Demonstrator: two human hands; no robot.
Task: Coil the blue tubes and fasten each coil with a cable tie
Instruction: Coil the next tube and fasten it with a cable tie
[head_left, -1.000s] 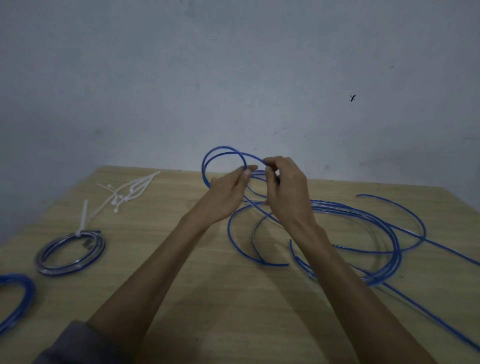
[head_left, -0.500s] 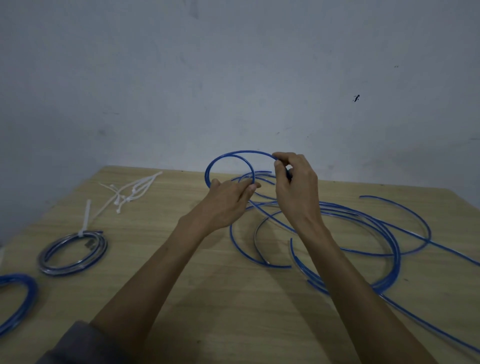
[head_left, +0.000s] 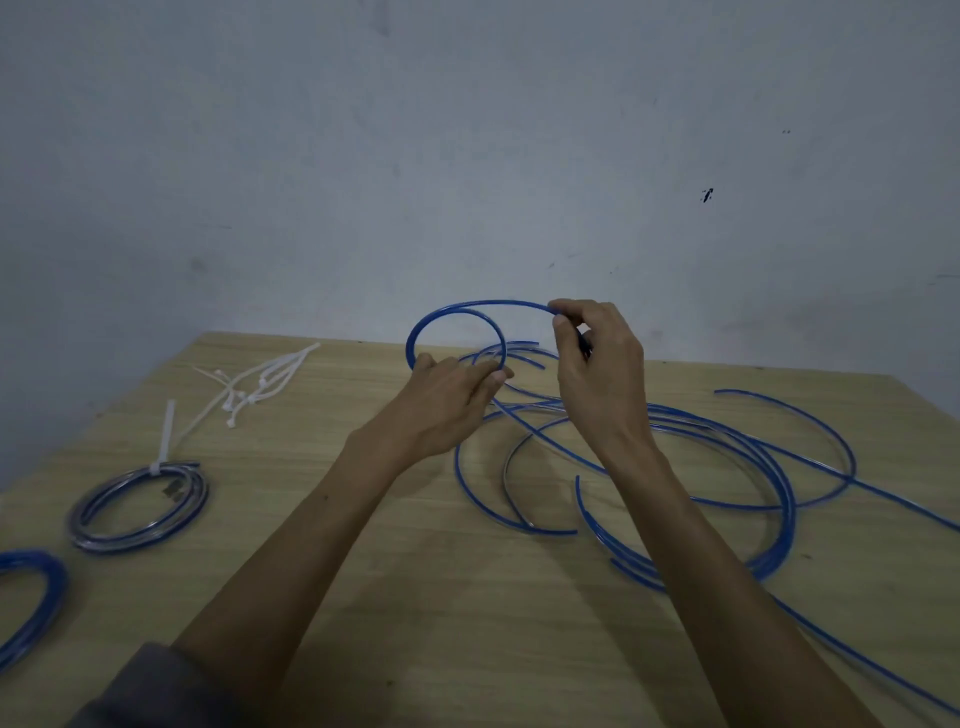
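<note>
Two hands work one blue tube (head_left: 457, 307) above the wooden table (head_left: 415, 597): the right hand (head_left: 597, 374) pinches its arc between thumb and forefinger, the left hand (head_left: 452, 400) curls its fingers around the lower part of the small loop. Loose blue tubing (head_left: 769, 525) sprawls on the right of the table. Two finished coils lie left: one tied coil (head_left: 140, 506), one edge coil (head_left: 31, 597). A bunch of white cable ties (head_left: 260, 384) lies beyond.

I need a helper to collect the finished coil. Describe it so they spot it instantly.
On the light wooden table, look at its left side, nearer than the loose white cable ties. The small round coil of blue tube there alone carries an upright white tie.
</note>
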